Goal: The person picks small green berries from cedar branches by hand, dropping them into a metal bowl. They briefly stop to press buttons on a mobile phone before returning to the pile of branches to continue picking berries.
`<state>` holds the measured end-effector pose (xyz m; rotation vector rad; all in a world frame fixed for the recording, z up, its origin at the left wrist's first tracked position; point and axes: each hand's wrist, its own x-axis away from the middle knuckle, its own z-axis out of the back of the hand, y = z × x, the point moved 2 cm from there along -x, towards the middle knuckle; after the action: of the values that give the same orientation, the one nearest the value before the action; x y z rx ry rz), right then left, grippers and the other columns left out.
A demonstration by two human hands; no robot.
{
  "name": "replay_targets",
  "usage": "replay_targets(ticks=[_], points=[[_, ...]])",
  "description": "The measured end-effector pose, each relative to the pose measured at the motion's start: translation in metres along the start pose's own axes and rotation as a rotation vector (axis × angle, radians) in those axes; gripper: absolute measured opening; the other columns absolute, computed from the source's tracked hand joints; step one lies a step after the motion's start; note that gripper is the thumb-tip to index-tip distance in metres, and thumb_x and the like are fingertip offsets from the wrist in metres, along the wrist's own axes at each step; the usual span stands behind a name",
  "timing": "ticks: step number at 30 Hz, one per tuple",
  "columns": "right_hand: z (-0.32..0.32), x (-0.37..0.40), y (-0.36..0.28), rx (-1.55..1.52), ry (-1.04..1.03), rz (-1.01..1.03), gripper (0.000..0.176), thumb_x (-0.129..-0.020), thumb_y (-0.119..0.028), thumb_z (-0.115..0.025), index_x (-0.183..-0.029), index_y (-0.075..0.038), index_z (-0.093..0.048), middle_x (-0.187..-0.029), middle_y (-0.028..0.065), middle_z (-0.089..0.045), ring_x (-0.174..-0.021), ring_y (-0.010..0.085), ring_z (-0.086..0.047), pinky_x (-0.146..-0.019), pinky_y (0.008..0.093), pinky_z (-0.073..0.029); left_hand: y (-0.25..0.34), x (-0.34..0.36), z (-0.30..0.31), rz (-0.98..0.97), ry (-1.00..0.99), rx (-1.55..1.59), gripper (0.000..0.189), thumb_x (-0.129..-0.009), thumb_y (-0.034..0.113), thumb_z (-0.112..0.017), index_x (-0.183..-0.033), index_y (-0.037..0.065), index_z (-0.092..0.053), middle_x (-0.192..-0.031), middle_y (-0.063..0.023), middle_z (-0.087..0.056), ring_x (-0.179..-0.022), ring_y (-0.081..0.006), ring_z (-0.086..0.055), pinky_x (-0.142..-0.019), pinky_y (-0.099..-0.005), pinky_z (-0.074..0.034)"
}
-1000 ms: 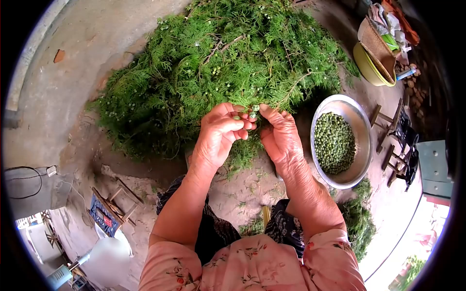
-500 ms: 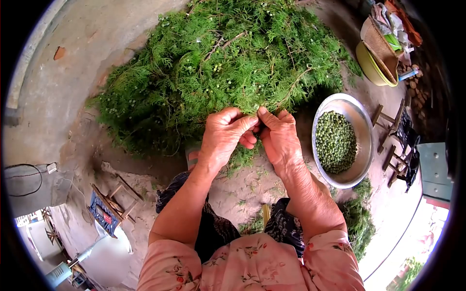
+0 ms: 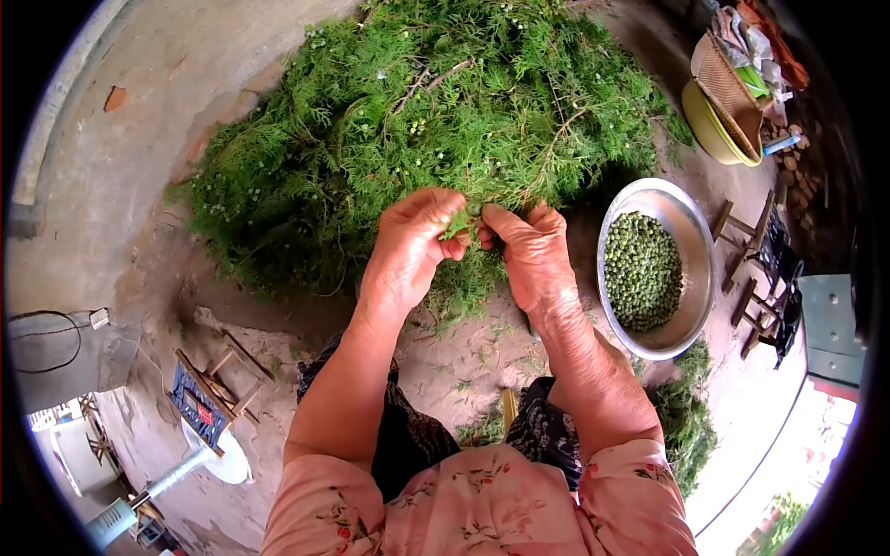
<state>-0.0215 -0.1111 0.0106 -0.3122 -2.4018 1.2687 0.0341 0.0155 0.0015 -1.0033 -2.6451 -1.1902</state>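
Observation:
My left hand is closed round a small evergreen sprig, its leafy tips showing between thumb and fingers. Close beside it, my right hand pinches with thumb and forefinger at a small green cone at the sprig's edge; the fingertips partly hide it. Just beyond both hands lies a big heap of cut evergreen branches, with pale green cones among the leaves. To the right of my right hand stands a metal basin, partly filled with loose green cones.
A yellow tub with a woven basket sits at the upper right. Folding stools stand right of the basin, another stool at lower left near a standing fan. More cut greenery lies below the basin.
My hands have drawn slightly apart, the left moving left and turning. The sprig now shows between them. The right hand has barely moved.

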Motion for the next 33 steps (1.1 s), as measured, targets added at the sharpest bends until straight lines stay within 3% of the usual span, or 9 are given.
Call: replay_targets(ticks=[5,7,9,14,22,25,27,29,33], points=[[0.004,-0.001,0.009,0.089,-0.020,-0.007,0.005,-0.078,0.000,-0.061,-0.083,0.002,-0.061,-0.078,0.0062,-0.063,-0.066,0.0123,-0.056,-0.058,0.0270,-0.044,-0.001,0.003,-0.010,-0.013,0.001,-0.349,0.014,-0.079,0.012,-0.066,-0.085,0.001,-0.060,-0.077,-0.0029,-0.060,-0.062,-0.0096,-0.053,-0.048,-0.0239,-0.041],[0.004,-0.001,0.009,0.037,-0.040,-0.073,0.007,-0.077,-0.001,-0.062,-0.083,0.003,-0.062,-0.079,0.0072,-0.063,-0.066,0.0134,-0.057,-0.058,0.0271,-0.044,0.000,0.001,-0.007,-0.021,-0.026,-0.335,0.011,-0.079,0.009,-0.065,-0.084,0.001,-0.060,-0.072,-0.0037,-0.060,-0.059,-0.0111,-0.054,-0.046,-0.0228,-0.040],[0.000,0.001,0.007,-0.008,-0.032,-0.125,0.013,-0.075,-0.002,-0.063,-0.064,0.000,-0.057,-0.059,0.0043,-0.057,-0.053,0.0103,-0.050,-0.053,0.0246,-0.040,0.003,0.003,-0.009,0.009,-0.041,-0.323,0.009,-0.079,0.007,-0.064,-0.084,0.000,-0.060,-0.070,-0.0055,-0.060,-0.057,-0.0140,-0.057,-0.046,-0.0222,-0.040],[-0.001,0.002,0.003,-0.316,-0.150,-0.180,0.008,-0.078,0.002,-0.059,-0.071,0.002,-0.060,-0.068,0.0097,-0.061,-0.057,0.0161,-0.054,-0.053,0.0277,-0.041,0.001,0.001,0.000,0.044,-0.044,-0.120,0.009,-0.083,0.009,-0.058,-0.081,0.000,-0.059,-0.069,-0.0112,-0.061,-0.057,-0.0205,-0.061,-0.041,-0.0230,-0.040],[0.018,-0.004,-0.008,0.365,0.012,-0.049,0.013,-0.084,-0.010,-0.058,-0.085,0.002,-0.054,-0.067,0.0056,-0.057,-0.057,0.0111,-0.051,-0.052,0.0250,-0.042,0.007,-0.007,0.012,-0.072,0.080,0.149,0.016,-0.079,-0.005,-0.050,-0.091,0.000,-0.058,-0.087,-0.0101,-0.059,-0.078,-0.0198,-0.058,-0.074,-0.0307,-0.050],[0.044,-0.010,-0.015,0.783,-0.030,0.194,0.017,-0.082,-0.012,-0.059,-0.093,0.001,-0.057,-0.074,0.0108,-0.062,-0.066,0.0165,-0.057,-0.062,0.0294,-0.046,0.011,-0.007,0.017,-0.070,0.196,0.238,0.009,-0.083,0.002,-0.055,-0.091,0.001,-0.057,-0.086,-0.0088,-0.058,-0.079,-0.0186,-0.056,-0.073,-0.0297,-0.049],[0.066,-0.012,-0.028,1.038,-0.109,0.286,0.021,-0.083,-0.013,-0.056,-0.099,0.000,-0.059,-0.080,0.0038,-0.062,-0.069,0.0126,-0.055,-0.065,0.0272,-0.046,0.011,-0.007,0.024,-0.102,0.221,0.240,0.009,-0.083,0.004,-0.056,-0.091,0.001,-0.057,-0.086,-0.0085,-0.058,-0.078,-0.0184,-0.055,-0.073,-0.0297,-0.049],[0.089,-0.014,-0.047,1.224,-0.156,0.201,0.025,-0.078,-0.013,-0.059,-0.098,0.001,-0.058,-0.081,0.0100,-0.063,-0.069,0.0143,-0.056,-0.065,0.0289,-0.046,0.012,-0.004,0.026,-0.128,0.264,0.226,0.009,-0.085,0.009,-0.058,-0.090,0.002,-0.056,-0.085,-0.0076,-0.058,-0.077,-0.0180,-0.055,-0.073,-0.0301,-0.049],[0.142,0.012,-0.076,1.544,-0.137,0.276,0.015,-0.074,-0.012,-0.059,-0.082,0.000,-0.061,-0.070,0.0204,-0.059,-0.062,0.0341,-0.058,-0.058,0.0386,-0.046,0.014,-0.003,0.034,-0.156,0.231,0.291,0.015,-0.085,0.015,-0.059,-0.089,0.001,-0.056,-0.087,-0.0079,-0.058,-0.080,-0.0193,-0.055,-0.078,-0.0331,-0.049]])
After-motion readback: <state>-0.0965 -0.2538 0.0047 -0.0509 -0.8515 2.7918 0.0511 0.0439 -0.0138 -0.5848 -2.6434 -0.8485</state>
